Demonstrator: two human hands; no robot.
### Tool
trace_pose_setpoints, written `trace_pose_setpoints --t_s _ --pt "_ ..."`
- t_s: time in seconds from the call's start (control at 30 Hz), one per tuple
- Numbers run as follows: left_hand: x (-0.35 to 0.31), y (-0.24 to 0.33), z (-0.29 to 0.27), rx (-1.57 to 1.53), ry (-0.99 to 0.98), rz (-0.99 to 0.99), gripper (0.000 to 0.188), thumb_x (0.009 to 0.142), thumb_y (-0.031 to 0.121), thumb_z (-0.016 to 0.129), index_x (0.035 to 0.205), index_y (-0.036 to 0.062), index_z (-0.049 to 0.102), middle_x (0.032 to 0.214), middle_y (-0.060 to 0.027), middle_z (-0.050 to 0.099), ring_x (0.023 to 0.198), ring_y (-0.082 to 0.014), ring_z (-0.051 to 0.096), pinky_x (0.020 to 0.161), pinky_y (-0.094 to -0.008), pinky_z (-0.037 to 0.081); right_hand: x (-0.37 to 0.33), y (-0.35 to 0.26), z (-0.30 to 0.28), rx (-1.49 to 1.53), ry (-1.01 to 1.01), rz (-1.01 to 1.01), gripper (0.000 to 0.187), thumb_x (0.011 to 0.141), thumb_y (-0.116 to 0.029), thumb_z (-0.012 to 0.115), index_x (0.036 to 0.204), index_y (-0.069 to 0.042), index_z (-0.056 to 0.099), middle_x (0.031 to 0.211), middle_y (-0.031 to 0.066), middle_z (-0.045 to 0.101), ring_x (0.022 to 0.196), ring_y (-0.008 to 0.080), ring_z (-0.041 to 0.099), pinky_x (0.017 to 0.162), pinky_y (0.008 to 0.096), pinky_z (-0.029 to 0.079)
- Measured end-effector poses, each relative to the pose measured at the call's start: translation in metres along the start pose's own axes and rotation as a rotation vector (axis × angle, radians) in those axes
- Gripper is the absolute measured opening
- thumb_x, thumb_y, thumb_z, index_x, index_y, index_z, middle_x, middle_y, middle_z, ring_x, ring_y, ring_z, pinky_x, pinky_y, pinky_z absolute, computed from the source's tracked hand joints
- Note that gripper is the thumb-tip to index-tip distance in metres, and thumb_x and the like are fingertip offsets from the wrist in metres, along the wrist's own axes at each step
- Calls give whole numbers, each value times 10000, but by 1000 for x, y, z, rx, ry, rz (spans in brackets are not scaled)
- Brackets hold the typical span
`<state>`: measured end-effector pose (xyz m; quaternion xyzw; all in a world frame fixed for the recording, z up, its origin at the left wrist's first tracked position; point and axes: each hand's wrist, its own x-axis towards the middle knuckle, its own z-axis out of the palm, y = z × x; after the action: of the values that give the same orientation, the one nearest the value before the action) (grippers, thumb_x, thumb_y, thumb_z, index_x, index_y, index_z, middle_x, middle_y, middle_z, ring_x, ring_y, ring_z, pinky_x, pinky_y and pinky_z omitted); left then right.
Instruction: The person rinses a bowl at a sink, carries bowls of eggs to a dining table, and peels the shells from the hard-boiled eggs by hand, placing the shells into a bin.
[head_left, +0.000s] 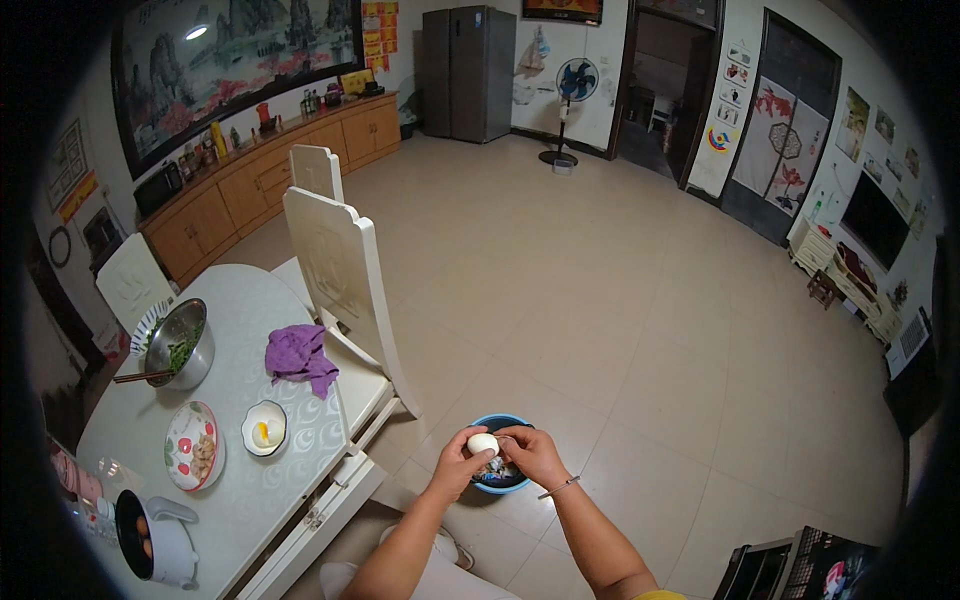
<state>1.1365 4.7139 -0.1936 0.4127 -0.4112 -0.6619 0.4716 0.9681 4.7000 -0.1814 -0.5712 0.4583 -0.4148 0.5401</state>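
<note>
A white boiled egg (483, 442) is held between both hands over a blue-rimmed bin (499, 482) on the floor that has shell bits in it. My left hand (461, 462) grips the egg from the left and below. My right hand (530, 452) has its fingertips on the egg's right side; a thin bracelet circles that wrist.
To the left stands a pale table (240, 480) with a small white bowl (264, 428), a patterned plate (193, 445), a steel bowl of greens (180, 343) with chopsticks, a purple cloth (300, 355) and a white pot (155, 540). A white chair (340, 285) stands beside it. The tiled floor stretches ahead.
</note>
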Motion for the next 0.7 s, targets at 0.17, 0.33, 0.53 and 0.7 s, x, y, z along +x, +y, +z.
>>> trace_pose_setpoints --t_s 0.17,0.33,0.53,0.7 --pt "4 -6 3 -9 75 84 423 764 1 659 1154 19 496 1015 -80 569 879 -141 566 717 -256 493 2 6 4 -52 116 -2 186 846 -102 567 952 31 642 765 58 644 631 87 574 574 220 469" --pt "4 -9 0 -76 112 45 450 749 -22 659 1159 18 478 1043 -92 552 926 -157 560 732 -264 500 5 13 7 -8 189 23 180 825 -120 580 906 23 654 725 78 656 629 104 591 571 245 472" --pt "4 -8 2 -73 75 56 443 740 -19 668 1129 29 461 1019 -86 548 909 -146 561 672 -239 499 0 13 8 -156 237 -113 164 827 -85 584 919 36 646 756 51 646 639 84 576 570 223 472" --pt "6 -12 -1 -3 83 79 398 743 -14 669 1063 45 440 984 -72 540 870 -139 562 651 -237 498 -4 -5 10 -288 239 -180 170 819 -102 584 922 17 651 745 102 656 641 127 602 583 257 482"
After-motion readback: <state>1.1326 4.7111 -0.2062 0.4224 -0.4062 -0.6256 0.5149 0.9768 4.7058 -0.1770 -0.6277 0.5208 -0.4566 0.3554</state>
